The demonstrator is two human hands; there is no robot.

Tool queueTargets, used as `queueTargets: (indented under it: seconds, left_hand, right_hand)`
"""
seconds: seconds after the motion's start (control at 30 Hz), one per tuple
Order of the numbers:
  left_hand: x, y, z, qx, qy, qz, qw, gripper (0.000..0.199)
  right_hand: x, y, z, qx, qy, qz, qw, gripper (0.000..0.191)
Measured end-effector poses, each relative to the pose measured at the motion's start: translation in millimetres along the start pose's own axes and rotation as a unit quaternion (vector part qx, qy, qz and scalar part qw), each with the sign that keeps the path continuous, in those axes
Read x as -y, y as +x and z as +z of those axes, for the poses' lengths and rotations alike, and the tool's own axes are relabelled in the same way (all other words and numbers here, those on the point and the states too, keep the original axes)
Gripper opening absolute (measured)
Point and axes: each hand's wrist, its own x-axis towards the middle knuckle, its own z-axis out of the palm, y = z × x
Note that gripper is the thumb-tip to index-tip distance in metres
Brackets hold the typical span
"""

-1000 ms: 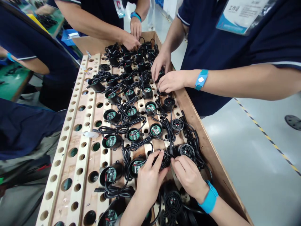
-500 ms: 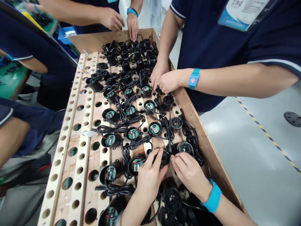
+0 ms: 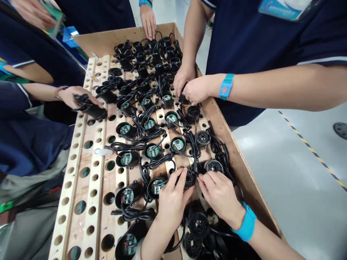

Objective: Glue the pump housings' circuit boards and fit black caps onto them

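- My left hand (image 3: 173, 198) gripped a grille (image 3: 190, 179) over the board (image 3: 107, 219).
- My right hand (image 3: 218, 191) bunched its fingertips at the grille's three o'clock; what they pinched, I couldn't tell.
- A second grille (image 3: 214, 166) sat near, at two o'clock.
- At ten, a co-worker's hand (image 3: 74, 95) held a pot (image 3: 95, 111).

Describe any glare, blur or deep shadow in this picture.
Head view: glare whitens the floor; same view, a co-worker's hand at top left looks soft; same view, below the wearer's right hand, black cups partly merge into darkness.
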Motion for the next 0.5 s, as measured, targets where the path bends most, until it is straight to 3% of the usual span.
queueTargets:
  seconds: [0.3, 0.5]
  left_hand:
    - [-6.1, 6.3, -8.1, 0.049, -0.001, -0.026, 0.998, 0.041]
    - [-17.8, 16.5, -16.9, 0.116, 0.064, -0.065, 0.989, 0.051]
  right_hand:
    - [0.3, -1.5, 1.9, 0.009, 0.006, 0.001, 1.0, 0.025]
    - [1.6, -3.2, 2.1, 0.017, 0.005, 0.003, 1.0, 0.026]
